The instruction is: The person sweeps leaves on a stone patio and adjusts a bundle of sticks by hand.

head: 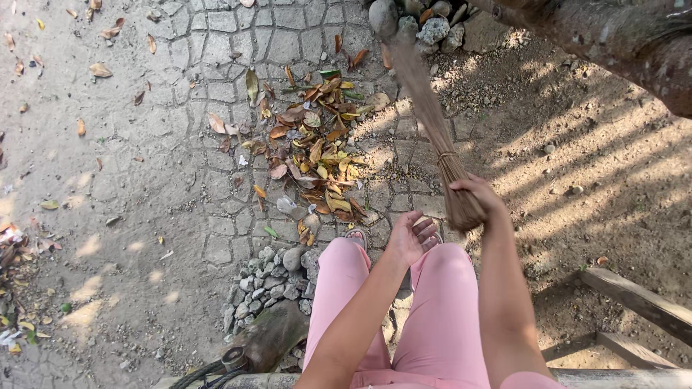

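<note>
Stick broom (432, 122): brown bundled twigs, bound with cord, slanting from the right hand (477, 196), which is clamped on its butt, toward far stones (425, 25). Ground: cracked stone paving (216, 65), outdoors, sunlit dirt at right. Dry leaf pile (313, 155) lies left of the broom. Left hand (412, 236) open, empty.

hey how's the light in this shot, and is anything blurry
Head view: harsh sunlight, striped shadows across the bare dirt on the right; the stone paving lies in even shade. The broom bristles look motion-blurred, while the right hand, left hand and leaf pile are sharp.
</note>
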